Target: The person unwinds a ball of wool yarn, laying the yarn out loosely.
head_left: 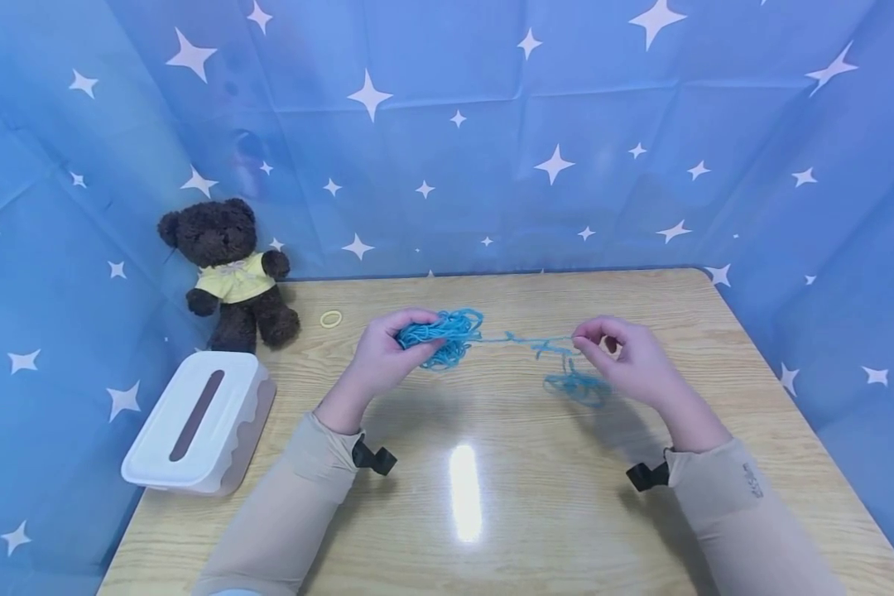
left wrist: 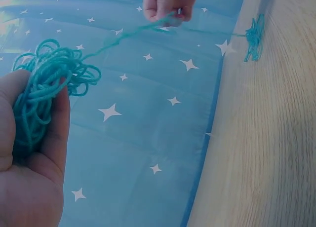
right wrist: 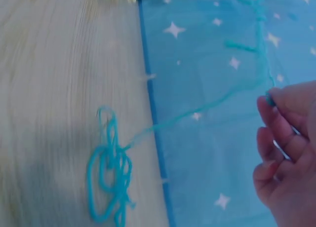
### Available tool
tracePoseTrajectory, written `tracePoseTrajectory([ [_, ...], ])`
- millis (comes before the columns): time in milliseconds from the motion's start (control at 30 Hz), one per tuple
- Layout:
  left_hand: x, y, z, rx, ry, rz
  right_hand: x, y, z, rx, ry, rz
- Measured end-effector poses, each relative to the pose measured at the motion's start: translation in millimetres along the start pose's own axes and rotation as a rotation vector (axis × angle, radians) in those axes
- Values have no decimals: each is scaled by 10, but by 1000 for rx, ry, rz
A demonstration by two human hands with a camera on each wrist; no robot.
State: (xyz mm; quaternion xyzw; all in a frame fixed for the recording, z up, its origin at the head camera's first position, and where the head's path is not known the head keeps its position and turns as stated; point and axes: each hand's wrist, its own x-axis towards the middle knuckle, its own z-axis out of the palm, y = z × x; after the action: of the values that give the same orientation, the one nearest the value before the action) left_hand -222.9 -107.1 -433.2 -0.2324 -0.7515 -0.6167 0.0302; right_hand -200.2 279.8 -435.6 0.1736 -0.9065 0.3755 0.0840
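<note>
My left hand point(head_left: 383, 356) grips a looped bundle of turquoise yarn point(head_left: 447, 335) between thumb and fingers. In the left wrist view, loops of the yarn bundle point(left wrist: 42, 96) spill past the fingertips. A thin strand point(head_left: 499, 339) stretches from it to my right hand point(head_left: 633, 360), which pinches the yarn between thumb and fingertip. Short ends stick out along that strand. Below it is a smaller loose tangle of yarn point(right wrist: 111, 172), joined by a single thread; whether it hangs or lies on the table I cannot tell.
The wooden table point(head_left: 536, 513) has a white lidded box point(head_left: 156, 439) with a slot at its left. A brown teddy bear point(head_left: 227, 269) in a yellow shirt sits behind the box. Near the bear lies a yellow ring point(head_left: 331, 324). A blue star-patterned curtain point(head_left: 447, 165) surrounds the table.
</note>
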Motion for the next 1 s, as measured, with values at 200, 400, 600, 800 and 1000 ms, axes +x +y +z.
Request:
tracePoseTrajectory([
  [200,16,-9,-9,0,2,20,-74,220,-109,-86,4,29],
  [400,16,9,-27,13,14,41,-139,378,-200,-149,-33,45],
  [600,16,20,-50,27,33,47,-205,553,-258,-173,-69,78],
  [800,16,11,-61,21,41,67,-275,725,-313,-231,-150,150],
  [1000,10,6,-75,22,58,82,-330,884,-335,-260,-254,213],
])
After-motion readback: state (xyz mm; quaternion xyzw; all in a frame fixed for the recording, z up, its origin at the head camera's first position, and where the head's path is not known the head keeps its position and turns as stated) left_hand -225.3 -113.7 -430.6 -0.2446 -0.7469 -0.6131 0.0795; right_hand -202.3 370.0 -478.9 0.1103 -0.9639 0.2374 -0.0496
